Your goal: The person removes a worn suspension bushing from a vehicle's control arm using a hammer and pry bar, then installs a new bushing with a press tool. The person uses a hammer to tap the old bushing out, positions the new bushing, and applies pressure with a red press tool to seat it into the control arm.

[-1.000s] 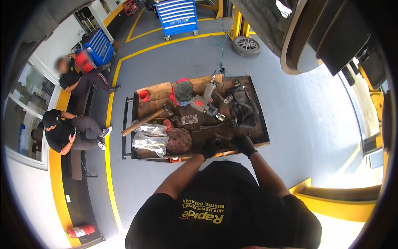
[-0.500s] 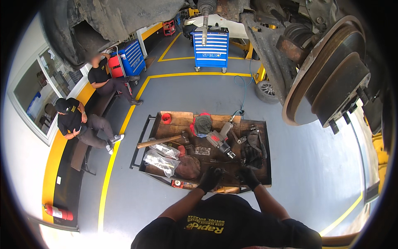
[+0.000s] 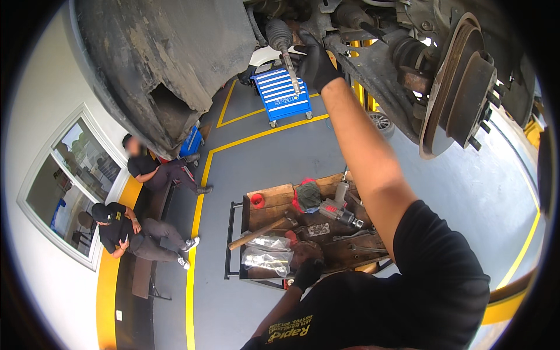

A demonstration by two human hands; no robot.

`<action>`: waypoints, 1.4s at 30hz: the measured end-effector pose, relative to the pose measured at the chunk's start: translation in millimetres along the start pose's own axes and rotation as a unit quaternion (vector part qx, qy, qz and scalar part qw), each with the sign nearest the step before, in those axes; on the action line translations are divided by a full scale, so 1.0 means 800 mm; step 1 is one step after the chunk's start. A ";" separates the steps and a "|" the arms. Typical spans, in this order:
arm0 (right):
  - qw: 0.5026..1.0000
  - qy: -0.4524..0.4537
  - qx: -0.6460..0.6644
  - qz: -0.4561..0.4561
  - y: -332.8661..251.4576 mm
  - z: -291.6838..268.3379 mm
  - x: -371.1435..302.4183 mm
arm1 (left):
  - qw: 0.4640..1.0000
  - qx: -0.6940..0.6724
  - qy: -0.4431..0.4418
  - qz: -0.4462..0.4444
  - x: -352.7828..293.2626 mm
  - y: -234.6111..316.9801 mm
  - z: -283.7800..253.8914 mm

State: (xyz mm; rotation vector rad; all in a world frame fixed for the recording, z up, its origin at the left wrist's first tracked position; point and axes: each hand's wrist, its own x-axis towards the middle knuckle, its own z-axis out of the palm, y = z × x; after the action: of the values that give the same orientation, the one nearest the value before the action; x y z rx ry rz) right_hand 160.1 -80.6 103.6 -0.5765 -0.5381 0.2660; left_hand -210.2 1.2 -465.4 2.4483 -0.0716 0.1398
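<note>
Left of the brake disc, the metal rod seems stiff and heavy, best held below its soft boot; the right hand is beside it, the left hand far lower, whether their fingers grip I cannot tell.

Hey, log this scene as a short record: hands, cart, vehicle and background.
Right hand: black-gloved, raised under the vehicle, beside the ribbed boot and its metal rod; contact unclear
Left hand: black-gloved, low at the tool cart's near edge, by a round brown object; grip unclear
On cart: impact wrench, wooden-handled hammer, clear plastic bags, round red item
Vehicle: brake disc exposed, upper right
Background: blue tool chest; two people seated at left
</note>
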 end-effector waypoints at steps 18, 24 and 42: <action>0.898 0.009 -0.439 -0.033 -0.027 0.070 0.041 | 0.951 -0.277 -0.011 -0.134 -0.075 -0.074 -0.029; 0.812 -0.008 -0.582 -0.044 -0.030 0.083 0.051 | 0.997 -0.076 -0.016 0.025 -0.061 -0.053 -0.065; 0.890 -0.023 -0.455 0.004 -0.043 0.091 0.084 | 0.994 -0.044 0.017 -0.097 -0.028 -0.030 -0.041</action>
State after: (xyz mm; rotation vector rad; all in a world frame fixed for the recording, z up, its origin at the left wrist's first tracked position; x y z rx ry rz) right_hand 179.0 -50.4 202.8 -1.4887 -0.6994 0.0154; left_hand -233.4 41.0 -457.9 2.3497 0.1702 0.0900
